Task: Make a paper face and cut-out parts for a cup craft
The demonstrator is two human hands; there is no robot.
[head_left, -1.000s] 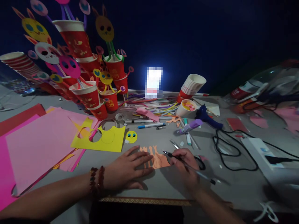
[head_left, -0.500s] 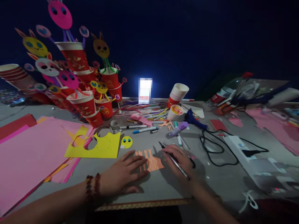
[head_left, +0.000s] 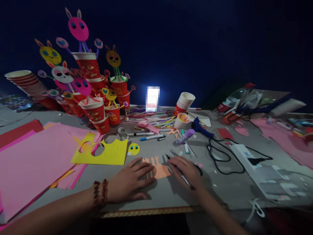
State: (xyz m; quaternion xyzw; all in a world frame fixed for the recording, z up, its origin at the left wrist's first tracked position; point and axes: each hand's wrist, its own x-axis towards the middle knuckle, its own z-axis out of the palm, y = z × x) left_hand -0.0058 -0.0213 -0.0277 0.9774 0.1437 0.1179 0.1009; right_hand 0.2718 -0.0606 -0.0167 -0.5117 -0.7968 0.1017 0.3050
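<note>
My left hand point(head_left: 133, 181) lies flat with its fingers spread, pressing the left part of an orange paper piece point(head_left: 161, 169) on the table. Cut shapes stick up from the paper's top edge, and drawn loops show on it. In my right hand point(head_left: 187, 171) is a black pen point(head_left: 187, 181), its tip up and to the left, off the paper. A yellow round face point(head_left: 134, 149) with blue eyes lies above my left hand. Beside it is a yellow sheet point(head_left: 113, 151) with round holes cut out. Scissors, partly hidden, lie under or behind my right hand.
Red paper cups point(head_left: 91, 109) with paper rabbit faces stand stacked at the back left. Pink sheets point(head_left: 36, 163) cover the left side. A purple glue stick point(head_left: 186, 136), a blue glue gun point(head_left: 202, 127), its black cord point(head_left: 226, 172) and a white power strip point(head_left: 251, 171) lie to the right.
The view has shifted slightly, so the cups appear further right and lower. My right hand has turned a little, with the pen tip drawn slightly down; my left hand stays on the paper.
</note>
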